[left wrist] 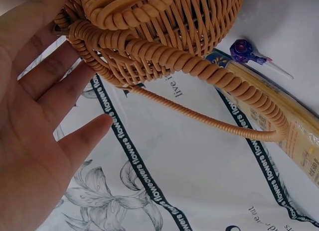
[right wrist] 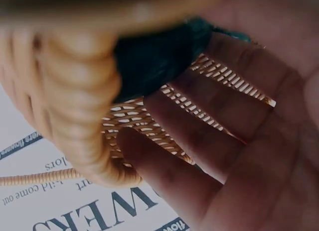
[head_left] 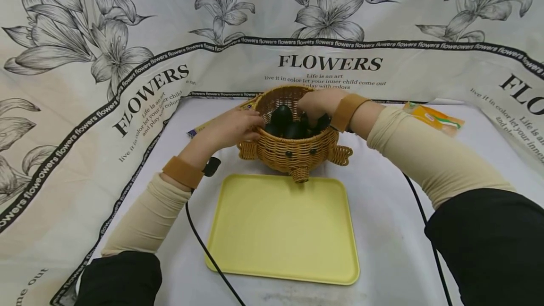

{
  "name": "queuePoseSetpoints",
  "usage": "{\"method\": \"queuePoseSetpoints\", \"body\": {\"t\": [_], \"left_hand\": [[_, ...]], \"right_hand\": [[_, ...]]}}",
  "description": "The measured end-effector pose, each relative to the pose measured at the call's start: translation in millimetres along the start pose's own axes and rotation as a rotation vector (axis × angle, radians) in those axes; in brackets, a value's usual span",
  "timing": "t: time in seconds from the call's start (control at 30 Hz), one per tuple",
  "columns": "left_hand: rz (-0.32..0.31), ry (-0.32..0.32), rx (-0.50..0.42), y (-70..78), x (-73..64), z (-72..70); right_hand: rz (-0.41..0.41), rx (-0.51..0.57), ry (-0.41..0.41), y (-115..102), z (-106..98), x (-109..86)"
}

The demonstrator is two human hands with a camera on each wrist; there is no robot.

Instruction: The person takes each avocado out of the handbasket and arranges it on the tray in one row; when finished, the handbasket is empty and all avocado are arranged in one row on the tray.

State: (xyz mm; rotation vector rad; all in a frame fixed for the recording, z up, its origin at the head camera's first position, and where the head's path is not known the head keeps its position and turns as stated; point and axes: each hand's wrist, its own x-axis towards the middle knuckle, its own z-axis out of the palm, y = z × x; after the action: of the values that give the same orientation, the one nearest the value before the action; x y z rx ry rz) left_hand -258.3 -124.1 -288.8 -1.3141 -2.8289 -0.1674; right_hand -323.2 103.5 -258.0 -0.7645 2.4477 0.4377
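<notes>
A wicker basket [head_left: 297,150] with an animal face holds several dark green avocados [head_left: 281,116]. My left hand [head_left: 238,126] grips the basket's left rim; in the left wrist view its fingers [left wrist: 55,66] meet the woven edge near the handle, the little finger sticking out apart. My right hand [head_left: 320,105] reaches down inside the basket's right half. The right wrist view has its fingers [right wrist: 199,121] curving around a dark green avocado [right wrist: 154,57] close to the rim. The thumb there is mostly hidden.
In front of the basket lies a yellow tray [head_left: 282,230]. A long yellowish package [head_left: 204,126] is behind my left hand, with a purple-wrapped lollipop [left wrist: 244,52] beside it. An orange packet [head_left: 435,118] rests at the back right. Black cables [head_left: 212,259] trail from both wrists.
</notes>
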Motion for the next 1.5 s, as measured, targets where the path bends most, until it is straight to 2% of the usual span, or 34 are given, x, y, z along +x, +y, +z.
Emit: {"method": "queuePoseSetpoints", "body": {"t": [0.43, 0.73, 1.0, 1.27, 1.5], "left_hand": [[-0.009, 0.009, -0.005, 0.7, -1.0, 1.7], [-0.008, 0.028, -0.017, -0.4, -0.1, 5.5], [-0.014, 0.024, -0.028, -0.5, 0.0, 5.9], [-0.008, 0.025, -0.051, -1.3, -1.0, 5.6], [-0.009, 0.025, -0.062, -3.4, -1.9, 5.5]], "right_hand": [[-0.052, -0.082, -0.005, 5, 14, 11.9], [-0.074, -0.067, -0.028, 7, 16, 12.2], [-0.075, 0.013, -0.094, 9, 17, 11.6], [-0.094, -0.106, -0.017, 8, 16, 11.3], [-0.088, 0.008, 0.022, 11, 12, 7.6]]}}
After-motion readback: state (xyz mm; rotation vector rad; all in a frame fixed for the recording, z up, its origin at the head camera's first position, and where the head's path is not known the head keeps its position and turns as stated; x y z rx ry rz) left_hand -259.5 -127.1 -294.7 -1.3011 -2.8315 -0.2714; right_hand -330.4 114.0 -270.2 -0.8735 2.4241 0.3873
